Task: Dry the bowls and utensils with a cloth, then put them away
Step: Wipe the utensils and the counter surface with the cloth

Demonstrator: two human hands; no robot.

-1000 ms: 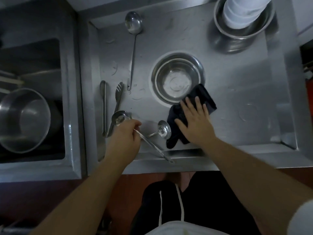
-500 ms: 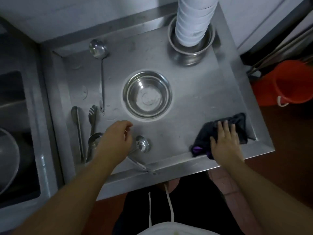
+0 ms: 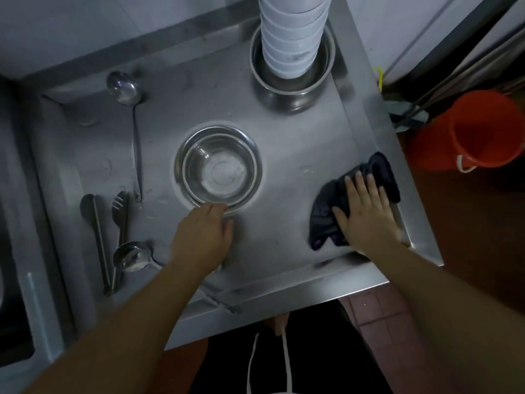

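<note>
A steel bowl (image 3: 218, 169) stands upright in the middle of the steel counter (image 3: 298, 137). My left hand (image 3: 204, 234) is at its near rim, fingertips touching the edge, thumb spread to the right; no firm hold shows. It covers a small ladle whose handle (image 3: 220, 302) sticks out by the front edge. My right hand (image 3: 366, 214) presses flat on a dark cloth (image 3: 324, 220) near the counter's right front corner. At the left lie a long ladle (image 3: 125, 89), tongs (image 3: 95, 240), a slotted spoon (image 3: 120, 206) and a round spoon (image 3: 130, 255).
A tall stack of white bowls (image 3: 292, 32) stands in a steel bowl (image 3: 292, 92) at the back. An orange bucket (image 3: 468, 129) is on the floor to the right. A sink basin edge (image 3: 17, 251) borders the counter on the left.
My left hand let go of the small ladle and moved right and forward to the bowl's near rim. My right hand slid the cloth to the right front corner.
</note>
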